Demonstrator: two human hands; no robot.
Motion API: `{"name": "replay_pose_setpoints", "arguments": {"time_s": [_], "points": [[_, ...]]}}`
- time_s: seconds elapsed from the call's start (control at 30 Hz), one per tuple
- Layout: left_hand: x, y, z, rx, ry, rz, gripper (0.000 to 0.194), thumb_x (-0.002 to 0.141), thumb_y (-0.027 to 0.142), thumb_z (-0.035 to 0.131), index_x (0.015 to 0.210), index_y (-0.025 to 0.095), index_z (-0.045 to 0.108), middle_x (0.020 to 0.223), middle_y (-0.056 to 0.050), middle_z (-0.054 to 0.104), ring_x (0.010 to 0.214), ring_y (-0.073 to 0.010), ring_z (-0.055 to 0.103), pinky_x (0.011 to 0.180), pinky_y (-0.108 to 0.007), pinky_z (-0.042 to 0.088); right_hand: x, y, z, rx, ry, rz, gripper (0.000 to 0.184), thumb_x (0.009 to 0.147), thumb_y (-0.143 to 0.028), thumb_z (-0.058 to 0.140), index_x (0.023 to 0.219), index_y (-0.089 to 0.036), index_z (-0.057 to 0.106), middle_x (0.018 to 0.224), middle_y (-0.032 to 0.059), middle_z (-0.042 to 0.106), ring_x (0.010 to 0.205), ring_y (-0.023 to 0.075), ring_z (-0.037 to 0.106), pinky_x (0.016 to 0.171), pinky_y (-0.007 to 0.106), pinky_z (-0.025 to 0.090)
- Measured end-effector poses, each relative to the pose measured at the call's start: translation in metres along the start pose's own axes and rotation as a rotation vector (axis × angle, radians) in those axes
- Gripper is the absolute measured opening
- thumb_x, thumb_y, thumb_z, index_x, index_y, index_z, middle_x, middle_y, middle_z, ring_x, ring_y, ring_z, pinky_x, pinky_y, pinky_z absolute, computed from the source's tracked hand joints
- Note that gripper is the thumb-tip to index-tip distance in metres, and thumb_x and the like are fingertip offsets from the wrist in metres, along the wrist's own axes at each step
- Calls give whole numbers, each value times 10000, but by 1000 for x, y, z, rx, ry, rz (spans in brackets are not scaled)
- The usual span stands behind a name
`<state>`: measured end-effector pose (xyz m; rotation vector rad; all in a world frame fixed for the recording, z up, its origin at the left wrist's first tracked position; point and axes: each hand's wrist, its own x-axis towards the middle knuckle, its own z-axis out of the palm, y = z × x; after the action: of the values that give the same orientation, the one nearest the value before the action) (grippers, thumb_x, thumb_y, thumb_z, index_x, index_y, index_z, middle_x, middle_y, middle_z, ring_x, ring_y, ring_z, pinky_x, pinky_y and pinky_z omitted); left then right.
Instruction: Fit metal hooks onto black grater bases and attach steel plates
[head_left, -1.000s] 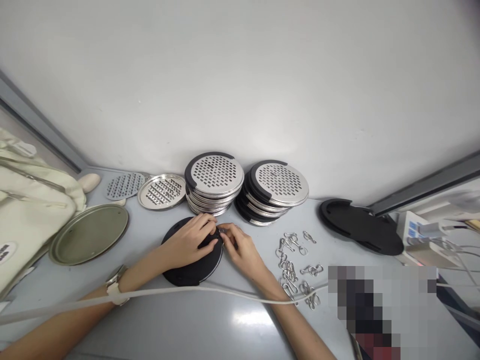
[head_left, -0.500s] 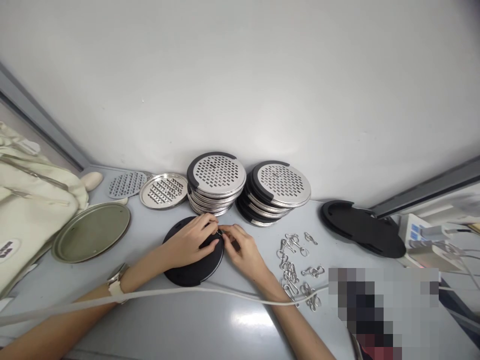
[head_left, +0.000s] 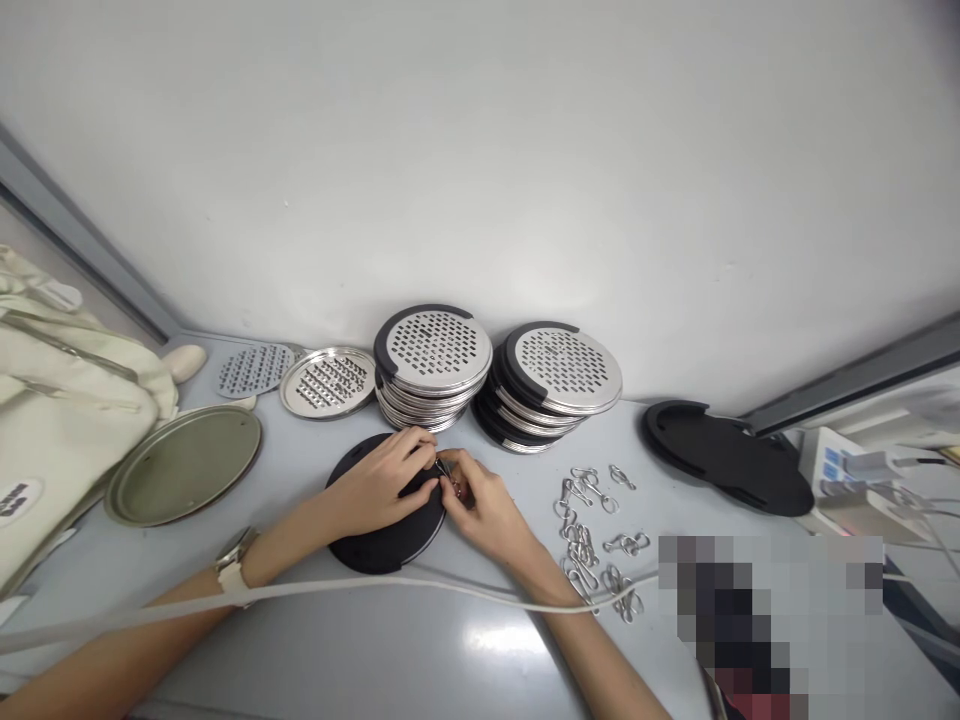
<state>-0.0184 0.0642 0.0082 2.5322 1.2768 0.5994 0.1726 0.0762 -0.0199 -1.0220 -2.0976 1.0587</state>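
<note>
A black round disc [head_left: 379,545] lies flat on the grey table in front of me. My left hand [head_left: 382,478] rests on top of the disc, fingers curled and pressing at its right edge. My right hand [head_left: 480,500] meets it there, pinching a small metal clip [head_left: 442,470] against the disc's rim. Both hands touch at the fingertips, so the clip is mostly hidden.
Two stacks of round perforated metal graters [head_left: 433,365] [head_left: 559,378] stand behind my hands. Loose metal clips [head_left: 592,535] lie to the right, black discs [head_left: 724,455] farther right. A metal tray [head_left: 184,463], two single graters [head_left: 326,381] and a cream bag [head_left: 60,400] sit left. A white cable [head_left: 420,585] crosses in front.
My right hand has curled in tighter against the disc's rim, and the clip between the fingertips now shows a little more. The left hand has hardly moved.
</note>
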Motion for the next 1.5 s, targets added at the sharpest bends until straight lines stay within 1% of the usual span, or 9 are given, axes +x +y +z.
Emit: {"name": "replay_pose_setpoints", "arguments": {"time_s": [0.3,0.43,0.53,0.63,0.77,0.93,1.2,1.37,1.5], "points": [[1,0,1,0,23,10,50,884,175,459,916,168,497,1026,-89,500,1017,-226,514,900,-371,463,2,3,1,4,16,-1,240,895,-208,429,1116,-187,520,641,-38,443,615,130,476,576,220,374],[1,1,1,3,12,3,39,890,179,457,909,165,489,1038,-89,498,1011,-220,511,892,-366,461,0,2,0,-7,18,3,184,904,-212,419,1049,-195,531,671,-27,474,615,128,482,577,222,373],[2,1,0,13,15,5,42,889,179,456,908,167,492,1039,-92,499,1012,-224,510,896,-373,460,0,2,0,-8,4,-13,198,931,-220,390,1093,-197,500,718,-9,509,661,142,509,603,232,388],[2,1,0,25,13,7,44,888,176,456,912,168,492,1041,-93,499,1018,-227,511,906,-376,459,0,5,2,-13,30,-27,191,949,-227,376,1122,-191,449,758,8,536,730,163,529,647,250,407],[1,1,-1,33,9,13,46,889,172,456,916,167,493,1046,-93,498,1029,-228,510,917,-380,459,1,9,4,-60,78,-58,76,955,-224,385,946,-205,458,865,37,573,808,173,524,722,275,415],[1,0,0,29,7,25,54,881,165,471,930,170,492,1051,-89,504,1019,-224,519,902,-366,465,2,9,4,-111,74,-93,107,957,-207,378,886,-212,459,847,36,572,817,183,514,759,297,406],[1,0,3,31,18,15,77,875,154,462,942,166,499,1056,-92,518,1031,-230,518,903,-384,464,3,5,7,-155,91,-65,132,949,-175,344,861,-216,434,783,29,555,750,184,515,683,280,388],[1,-1,4,0,31,11,233,896,171,453,1129,158,466,1082,-97,548,1056,-236,512,925,-406,454,3,4,8,-138,87,-12,128,949,-195,339,862,-216,430,705,5,518,641,166,508,598,253,366],[2,1,2,-10,-19,50,234,928,175,413,1153,164,474,1065,-84,573,1020,-225,522,925,-400,443,2,3,7,-124,80,18,131,953,-222,344,856,-217,430,688,-2,512,614,157,505,592,245,365]]}}
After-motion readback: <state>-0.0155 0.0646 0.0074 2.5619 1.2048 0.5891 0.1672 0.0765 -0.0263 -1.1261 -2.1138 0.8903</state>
